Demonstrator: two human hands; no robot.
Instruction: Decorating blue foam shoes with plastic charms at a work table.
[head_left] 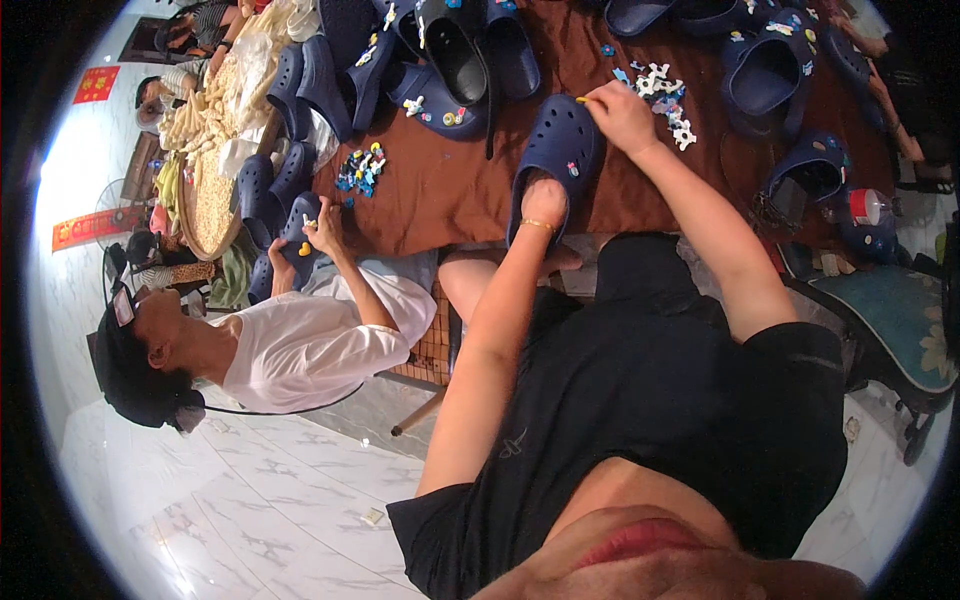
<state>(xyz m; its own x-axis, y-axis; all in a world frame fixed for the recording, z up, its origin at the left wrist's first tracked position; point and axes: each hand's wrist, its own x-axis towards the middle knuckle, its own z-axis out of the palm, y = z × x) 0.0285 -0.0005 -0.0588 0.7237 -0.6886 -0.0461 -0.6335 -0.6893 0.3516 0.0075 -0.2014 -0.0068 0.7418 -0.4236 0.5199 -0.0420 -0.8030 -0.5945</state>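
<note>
A navy blue clog [560,135] with holes in its upper lies in front of me at the edge of the brown cloth, its toe pointing away. Small charms sit on its upper. My left hand [543,203] reaches into the clog through the foot opening, a bracelet on the wrist. Its fingers are hidden inside. At the clog's toe, my right hand [622,115] pinches a small yellow charm [581,100] between closed fingers, against or just over the upper. Just beyond that hand lies a loose pile of white and blue charms [668,95].
Several more navy clogs [440,100] lie across the brown cloth [420,200], some decorated. A second charm pile [361,170] is at the left. Beside me a person in white [310,340] holds another clog [300,225]. An office chair [885,320] stands at right.
</note>
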